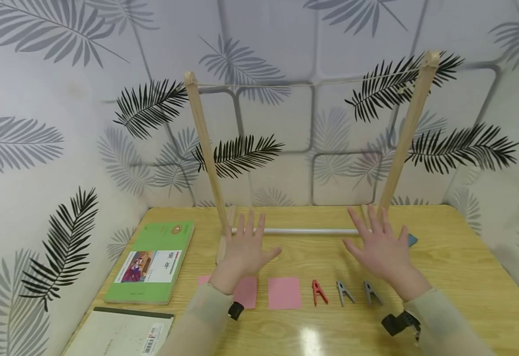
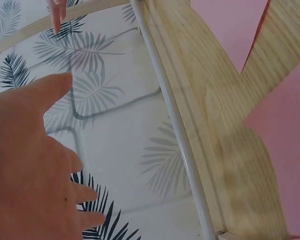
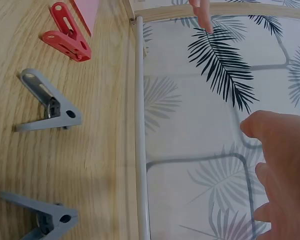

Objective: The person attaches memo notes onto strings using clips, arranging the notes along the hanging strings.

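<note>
Both hands are held above the table with fingers spread and nothing in them. My left hand (image 1: pixel 247 249) hovers over pink paper squares (image 1: pixel 284 293), its wrist and sleeve hiding part of the pink on the left. My right hand (image 1: pixel 380 247) is raised behind two grey clothespins (image 1: pixel 345 292) and to the right of a red clothespin (image 1: pixel 319 292). Between and beyond the hands stands a wooden frame (image 1: pixel 408 126), with a string (image 1: pixel 313 84) strung across its post tops and a white rod (image 1: pixel 308 231) joining its base. The right wrist view shows the red clothespin (image 3: pixel 67 35) and both grey ones close up.
At the left of the wooden table (image 1: pixel 313 257) lies a green book (image 1: pixel 148 291), with a pale notebook (image 1: pixel 112 331) in front of it. Something blue (image 1: pixel 412 240) is partly hidden behind the right hand. A leaf-patterned wall covering (image 1: pixel 277 178) rises behind the table and along both sides.
</note>
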The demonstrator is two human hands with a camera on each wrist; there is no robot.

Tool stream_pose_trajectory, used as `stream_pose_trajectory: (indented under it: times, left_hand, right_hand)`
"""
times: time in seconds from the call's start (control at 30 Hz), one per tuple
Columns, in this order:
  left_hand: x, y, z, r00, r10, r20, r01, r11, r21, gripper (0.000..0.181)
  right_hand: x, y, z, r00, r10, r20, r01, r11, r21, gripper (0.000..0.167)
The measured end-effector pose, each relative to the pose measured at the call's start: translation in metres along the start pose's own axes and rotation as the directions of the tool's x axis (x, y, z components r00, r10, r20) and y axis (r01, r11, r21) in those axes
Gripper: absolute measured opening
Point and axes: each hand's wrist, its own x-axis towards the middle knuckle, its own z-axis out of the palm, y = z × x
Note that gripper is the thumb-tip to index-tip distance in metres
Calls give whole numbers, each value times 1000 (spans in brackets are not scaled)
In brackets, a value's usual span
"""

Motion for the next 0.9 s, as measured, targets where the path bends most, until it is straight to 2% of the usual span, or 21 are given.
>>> stream_pose_trajectory:
  times: [0.17,0.23,0.4,0.5,0.63,0.73,0.9]
  left_hand:
    - [-3,-5,3,995,54,79,-43,991,-126,97]
    - [-4,-6,4,992,72,105,-56,988,-145,101]
    - [-4,-13,12,983,150,105,-128,973,-191,109]
    - [-3,-17,20,975,195,111,-157,947,-279,108]
    - [-2,-20,26,959,235,161,-154,904,-400,105]
    - [-1,-22,29,947,259,187,-151,879,-453,101]
    - [1,-24,32,942,272,196,-138,848,-512,96]
  right_hand:
    - [-6,5,2,1000,8,23,-7,1000,-1,80]
    - [-8,8,5,999,12,30,-12,1000,-5,81]
    - [-13,14,12,999,21,31,-21,1000,7,82]
    - [-16,17,16,999,24,32,-25,1000,14,82]
    - [-18,21,20,998,36,45,-37,999,35,81]
    - [-21,26,24,996,48,70,-52,997,58,82]
    - [-26,37,30,991,64,114,-71,996,60,85]
